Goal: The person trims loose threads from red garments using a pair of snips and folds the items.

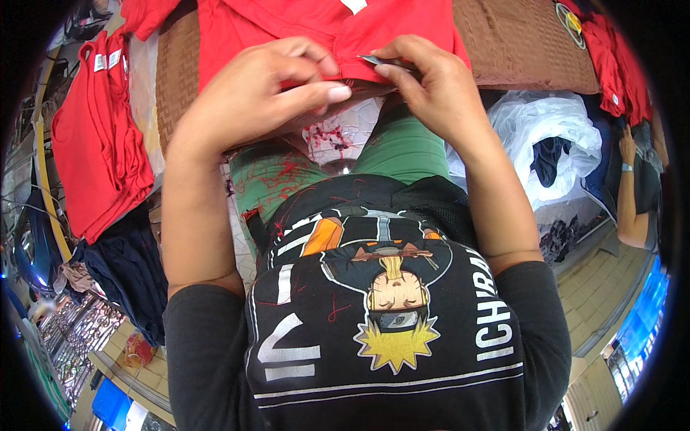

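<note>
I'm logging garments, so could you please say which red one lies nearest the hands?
The red garment on the brown cover, by left hand and right hand; the left-side stack and right-side cloth are farther off.

Fisheye view from the head, facing down, near the red garment [309, 21]

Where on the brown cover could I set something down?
The widest bare patch of brown cover lies between the red garment and red clothes far right; a narrower strip borders the garment's left. The middle is crowded: garment, left hand, right hand.
</note>
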`<state>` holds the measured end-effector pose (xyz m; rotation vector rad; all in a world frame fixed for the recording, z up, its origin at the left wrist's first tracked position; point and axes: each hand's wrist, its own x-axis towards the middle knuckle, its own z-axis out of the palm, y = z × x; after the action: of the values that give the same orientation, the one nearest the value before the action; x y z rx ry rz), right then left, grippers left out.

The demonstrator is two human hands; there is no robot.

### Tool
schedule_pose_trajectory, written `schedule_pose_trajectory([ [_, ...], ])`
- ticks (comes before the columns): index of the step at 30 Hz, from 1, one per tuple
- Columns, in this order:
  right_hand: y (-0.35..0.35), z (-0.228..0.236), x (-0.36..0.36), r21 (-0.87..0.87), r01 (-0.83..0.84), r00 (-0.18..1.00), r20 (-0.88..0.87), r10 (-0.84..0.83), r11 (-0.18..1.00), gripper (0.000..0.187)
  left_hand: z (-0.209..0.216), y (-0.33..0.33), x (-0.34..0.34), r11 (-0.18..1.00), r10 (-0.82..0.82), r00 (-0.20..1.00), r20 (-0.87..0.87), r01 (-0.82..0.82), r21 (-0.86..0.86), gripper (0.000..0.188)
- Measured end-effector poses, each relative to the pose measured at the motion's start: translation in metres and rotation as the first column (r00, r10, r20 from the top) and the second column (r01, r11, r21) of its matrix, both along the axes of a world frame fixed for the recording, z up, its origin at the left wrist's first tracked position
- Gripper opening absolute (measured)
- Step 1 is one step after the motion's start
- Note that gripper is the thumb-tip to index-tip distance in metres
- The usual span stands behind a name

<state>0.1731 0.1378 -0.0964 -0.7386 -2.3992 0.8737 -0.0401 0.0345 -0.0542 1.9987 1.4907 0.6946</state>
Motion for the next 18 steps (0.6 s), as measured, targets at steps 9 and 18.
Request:
schedule_pose_trajectory([
  [9, -0.004, 0.004, 0.000, -0.143, 0.004, 0.992, -0.122, -0.022, 0.990, 0.025, -0.026, -0.011, 0.027, 0.870, 0.491, 0.864, -0.110, -0.482, 0.101, 0.026],
  [18, -0.008, -0.016, -0.003, -0.299, -0.024, 0.982, -0.188, -0.034, 0.954, 0.019, -0.042, -0.012, 0.039, 0.815, 0.572, 0.818, -0.062, -0.559, 0.154, 0.022],
])
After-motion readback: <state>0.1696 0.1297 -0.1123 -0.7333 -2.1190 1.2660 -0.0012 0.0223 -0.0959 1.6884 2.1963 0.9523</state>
